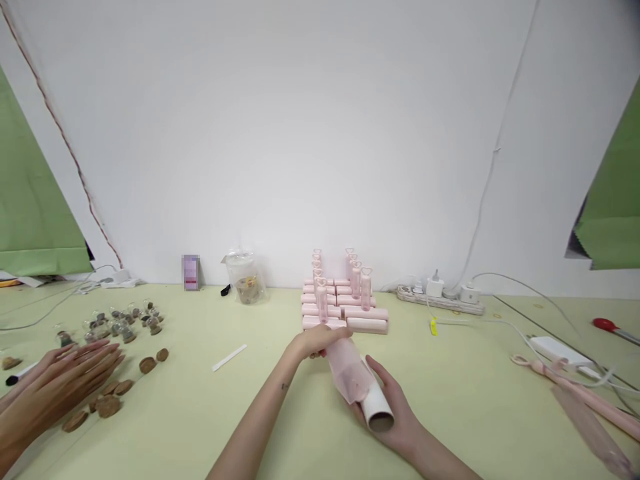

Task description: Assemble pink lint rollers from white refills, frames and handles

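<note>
A white hollow tube (377, 403) lies slanted before me, its open dark end toward me. Loose pink translucent film (347, 370) covers its farther part. My left hand (320, 339) closes over the far end of the film; its fingertips are partly hidden. From below and the right, my right hand (400, 410) wraps round the near part of the tube, with the thumb raised along its side. Just beyond my hands lie two rows of pink cylinders (367, 313), with small clear pink tubes with heart-shaped loops (367, 290) standing on some of them.
Another person's hands (65, 380) rest at left near brown stopper-like discs (107, 405) and small glass domes (127, 330). A white strip (229, 358) lies nearby. A bagged cup (247, 287) and power strip (440, 300) stand by the wall. Pink wands (585, 397) and cables lie right.
</note>
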Tool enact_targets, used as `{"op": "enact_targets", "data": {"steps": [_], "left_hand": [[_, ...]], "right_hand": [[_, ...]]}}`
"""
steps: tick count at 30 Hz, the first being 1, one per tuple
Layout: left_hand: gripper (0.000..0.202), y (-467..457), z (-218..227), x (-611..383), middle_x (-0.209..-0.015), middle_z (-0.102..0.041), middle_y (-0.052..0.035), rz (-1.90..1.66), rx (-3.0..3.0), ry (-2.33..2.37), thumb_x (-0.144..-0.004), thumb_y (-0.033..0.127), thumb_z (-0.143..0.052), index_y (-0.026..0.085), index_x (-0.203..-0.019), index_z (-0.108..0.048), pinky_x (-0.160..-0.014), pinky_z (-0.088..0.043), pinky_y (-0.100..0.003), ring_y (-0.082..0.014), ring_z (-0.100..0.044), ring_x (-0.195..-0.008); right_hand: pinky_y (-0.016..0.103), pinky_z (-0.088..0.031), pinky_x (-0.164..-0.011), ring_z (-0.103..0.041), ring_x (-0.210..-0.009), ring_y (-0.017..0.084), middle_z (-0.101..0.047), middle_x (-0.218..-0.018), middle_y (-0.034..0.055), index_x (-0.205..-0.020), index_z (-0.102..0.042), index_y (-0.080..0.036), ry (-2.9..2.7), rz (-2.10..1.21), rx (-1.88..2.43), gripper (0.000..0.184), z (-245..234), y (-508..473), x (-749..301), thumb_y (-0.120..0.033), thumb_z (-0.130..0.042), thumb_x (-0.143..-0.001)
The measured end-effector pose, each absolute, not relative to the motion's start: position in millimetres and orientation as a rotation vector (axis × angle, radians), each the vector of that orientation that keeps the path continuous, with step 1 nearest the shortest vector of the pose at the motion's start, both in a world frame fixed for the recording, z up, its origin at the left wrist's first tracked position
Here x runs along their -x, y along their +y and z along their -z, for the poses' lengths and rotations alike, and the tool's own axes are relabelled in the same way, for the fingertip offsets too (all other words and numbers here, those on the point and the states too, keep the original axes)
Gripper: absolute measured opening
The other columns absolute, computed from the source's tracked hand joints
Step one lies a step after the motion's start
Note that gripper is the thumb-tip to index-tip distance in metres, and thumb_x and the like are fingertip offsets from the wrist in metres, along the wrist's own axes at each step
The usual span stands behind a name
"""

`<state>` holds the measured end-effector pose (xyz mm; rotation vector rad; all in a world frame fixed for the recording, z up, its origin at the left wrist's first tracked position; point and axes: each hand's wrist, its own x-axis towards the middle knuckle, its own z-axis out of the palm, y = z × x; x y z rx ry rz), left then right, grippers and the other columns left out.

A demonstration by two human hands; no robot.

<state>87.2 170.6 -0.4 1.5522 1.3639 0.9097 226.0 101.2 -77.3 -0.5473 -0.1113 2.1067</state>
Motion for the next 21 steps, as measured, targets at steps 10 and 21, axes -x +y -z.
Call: {"op": "enact_targets", "data": {"steps": [10,21], "left_hand": [[0.05,146,30,-32,-0.079,-0.06,-0.003,-0.998,-1.418,1.09,-0.072,0.058,-0.042,0.018,-0.1,-0.052,-0.067,-0.042,-0.029,-0.0195,-0.055,-0.077],[0.069,93,63,-45,-0.131,-0.033,-0.0101,-0.849,-1.774,1.151,-0.064,0.031,-0.065,0.022,-0.124,-0.032,-0.1,-0.024,-0.039,-0.026,-0.027,-0.122]], "right_hand": [[0.011,-0.046,-0.048,-0.057,-0.06,0.006,-0.056,-0.072,0.002,-0.089,-0.049,-0.013,-0.1,-2.171,0.388,0.025,69,102,-240,-0.032,-0.052,-0.075],[0.025,-0.048,-0.043,-0.055,-0.059,0.014,-0.058,-0.078,0.001,-0.117,-0.04,-0.028,-0.742,-1.83,0.714,0.038,18,54,-250,-0.024,-0.047,-0.08]]}}
